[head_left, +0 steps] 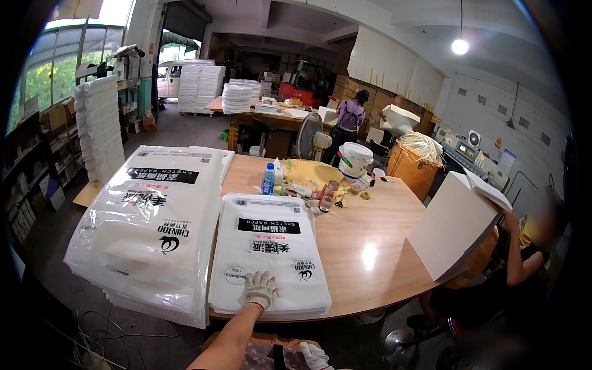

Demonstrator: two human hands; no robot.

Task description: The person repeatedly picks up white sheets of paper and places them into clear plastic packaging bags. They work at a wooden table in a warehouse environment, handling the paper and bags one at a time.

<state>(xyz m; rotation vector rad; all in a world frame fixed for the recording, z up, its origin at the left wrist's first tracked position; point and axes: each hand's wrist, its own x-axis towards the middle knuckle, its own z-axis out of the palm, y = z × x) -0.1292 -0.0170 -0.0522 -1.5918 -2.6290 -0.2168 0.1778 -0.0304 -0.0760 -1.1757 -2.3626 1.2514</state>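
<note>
My left hand, in a pale knit work glove, lies with fingers spread on the near part of a stack of white printed plastic bags. It holds nothing. My right hand, also gloved, is low at the bottom edge, over my lap and off the table. Its fingers look extended, with nothing visible in them. To the left, a bigger stack of glossy printed plastic bags reaches past the table's edge. Whether either stack has paper inside, I cannot tell.
On the wooden table stand a blue-labelled bottle, a glass jar and a white bucket. A fan stands behind. At right, a seated person handles a large white board. Two people work farther back.
</note>
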